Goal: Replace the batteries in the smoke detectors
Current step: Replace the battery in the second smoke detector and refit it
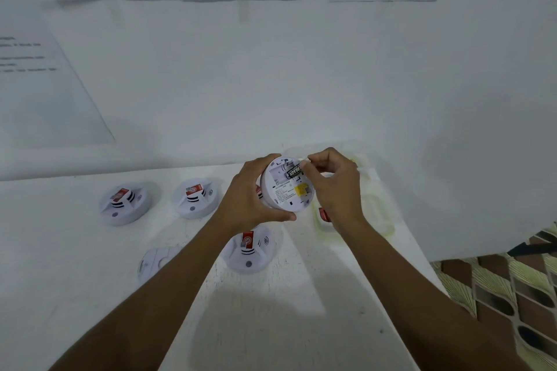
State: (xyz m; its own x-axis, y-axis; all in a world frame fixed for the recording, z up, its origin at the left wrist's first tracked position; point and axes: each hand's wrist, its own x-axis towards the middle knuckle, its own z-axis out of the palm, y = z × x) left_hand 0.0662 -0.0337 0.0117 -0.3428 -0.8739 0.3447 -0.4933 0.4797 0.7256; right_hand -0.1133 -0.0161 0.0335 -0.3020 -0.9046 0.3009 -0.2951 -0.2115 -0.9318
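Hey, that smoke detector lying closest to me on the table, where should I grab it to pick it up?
Probably by its round outer rim, coming from above and pinching opposite sides. The smoke detector lies flat on the table, face up, and its raised middle is narrower and slotted.

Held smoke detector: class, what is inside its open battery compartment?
One black battery sits angled in the compartment, pinched by the right hand. The left hand grips the smoke detector. Fingertips cover the battery's far end, so its seating cannot be seen.
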